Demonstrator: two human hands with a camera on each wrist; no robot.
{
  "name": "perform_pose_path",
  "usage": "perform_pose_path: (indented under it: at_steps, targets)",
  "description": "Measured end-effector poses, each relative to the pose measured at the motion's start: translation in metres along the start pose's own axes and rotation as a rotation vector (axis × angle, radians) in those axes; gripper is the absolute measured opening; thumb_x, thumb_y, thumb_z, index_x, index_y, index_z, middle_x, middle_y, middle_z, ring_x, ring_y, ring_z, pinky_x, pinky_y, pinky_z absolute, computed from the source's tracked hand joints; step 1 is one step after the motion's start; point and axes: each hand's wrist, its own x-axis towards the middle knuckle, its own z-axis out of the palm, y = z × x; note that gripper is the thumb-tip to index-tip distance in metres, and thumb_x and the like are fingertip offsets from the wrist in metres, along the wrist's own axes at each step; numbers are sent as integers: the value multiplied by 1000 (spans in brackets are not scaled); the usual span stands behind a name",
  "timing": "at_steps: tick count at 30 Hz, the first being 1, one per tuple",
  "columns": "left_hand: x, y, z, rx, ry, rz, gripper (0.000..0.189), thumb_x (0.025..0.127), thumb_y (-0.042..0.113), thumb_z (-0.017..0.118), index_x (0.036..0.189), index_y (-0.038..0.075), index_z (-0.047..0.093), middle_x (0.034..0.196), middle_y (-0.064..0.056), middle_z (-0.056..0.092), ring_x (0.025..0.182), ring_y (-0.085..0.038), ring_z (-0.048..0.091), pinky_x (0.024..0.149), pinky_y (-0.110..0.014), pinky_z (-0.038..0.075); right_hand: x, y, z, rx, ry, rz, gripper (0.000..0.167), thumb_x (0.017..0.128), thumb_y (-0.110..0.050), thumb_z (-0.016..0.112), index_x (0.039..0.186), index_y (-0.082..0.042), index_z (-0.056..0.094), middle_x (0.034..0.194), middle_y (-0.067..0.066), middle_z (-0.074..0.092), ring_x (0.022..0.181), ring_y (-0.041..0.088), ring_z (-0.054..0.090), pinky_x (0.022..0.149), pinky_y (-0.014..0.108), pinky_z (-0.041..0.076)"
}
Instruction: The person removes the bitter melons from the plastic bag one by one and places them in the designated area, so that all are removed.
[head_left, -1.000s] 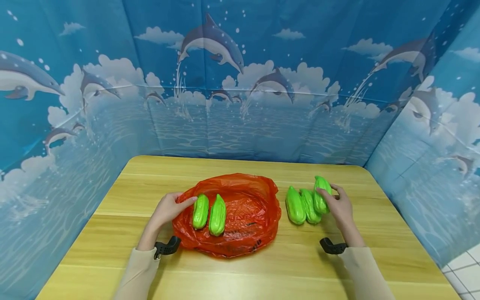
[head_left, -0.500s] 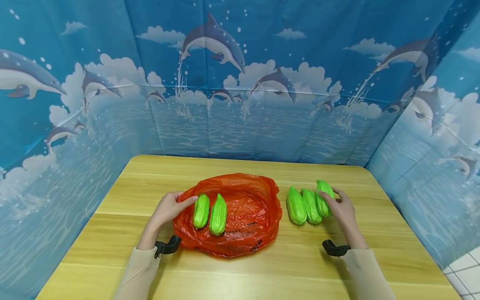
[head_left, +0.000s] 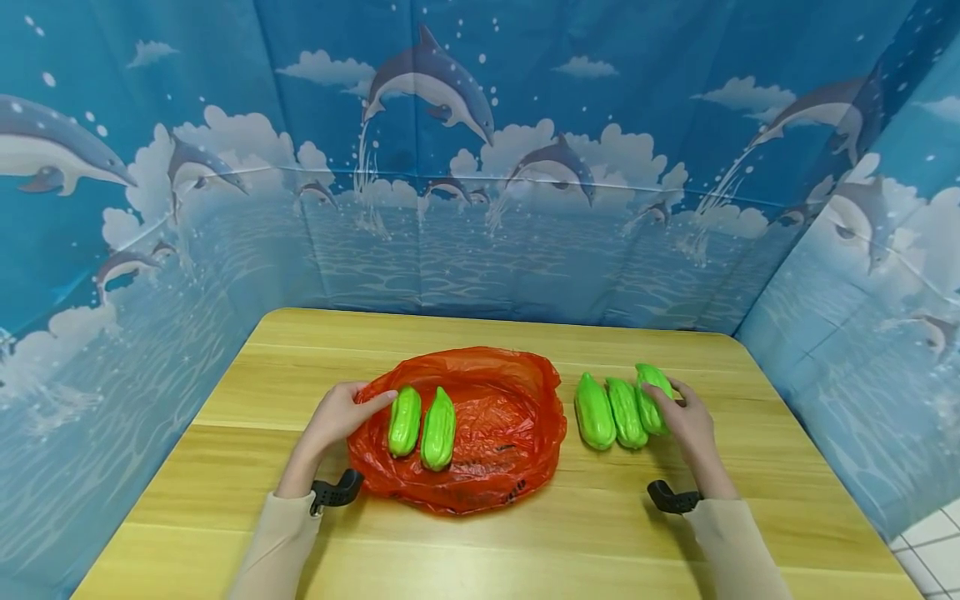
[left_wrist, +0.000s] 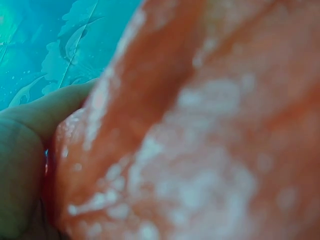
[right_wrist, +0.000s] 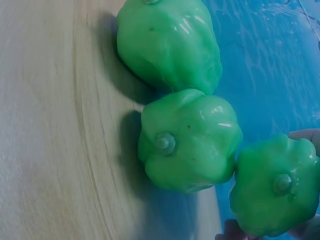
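Observation:
In the head view my left hand (head_left: 341, 418) pinches the left rim of a spread red plastic bag (head_left: 502, 425), its thumb over the inside. Two green ridged gourds, a left one (head_left: 405, 421) and a right one (head_left: 438, 429), lie in the bag. My right hand (head_left: 684, 417) grips a similar green gourd (head_left: 651, 407), held between thumb and fingers; whether it touches the table I cannot tell. Directly left of it lie a middle gourd (head_left: 627, 413) and a left gourd (head_left: 596, 412). The bag's plastic (left_wrist: 165, 150) hides most of the left hand's work.
The yellow wooden table (head_left: 480, 554) bears everything. A blue curtain (head_left: 480, 242) with dolphins stands behind it and along both sides. A black wrist mount (head_left: 673, 497) sits on the right wrist, another mount (head_left: 337, 490) on the left.
The right hand has moved slightly right and nearer, bringing its gourd down from over the middle gourd to beside it. The left hand keeps its hold on the bag's rim.

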Motion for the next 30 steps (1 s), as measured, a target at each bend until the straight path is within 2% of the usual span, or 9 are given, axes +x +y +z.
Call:
perform_pose_path:
  at_steps: [7,15,22,30]
  targets:
    - [0,1,0,5,4,24,47,86,48,66,82,1,61,61,-9,58,53,-23,61,53,-32,51,2,3,-4,-3,-28,25,93,87,-65,50,151,-7,17,146,31,24,126,45,33,95,57,35]
    - [0,0,0,10,4,21,47,87,48,65,82,1,61,60,-8,58,53,-23,61,53,-32,51,1,4,-5,-11,-52,35,93,88,-65,48,151,-6,15,146,31,22,126,46,32,95,58,34]
    - [0,-1,-1,13,8,24,47,87,48,65,80,1,60,59,-8,57,53,-23,61,53,-31,51,4,5,-9,-37,-82,47,90,91,-63,42,151,-3,12,151,31,9,133,50,17,102,61,23]
    - [0,-1,-1,24,13,29,47,86,48,65,78,2,59,58,-7,55,52,-22,60,53,-31,50,5,8,-11,-58,-121,56,91,92,-63,38,150,1,9,151,31,6,135,50,11,105,61,18]
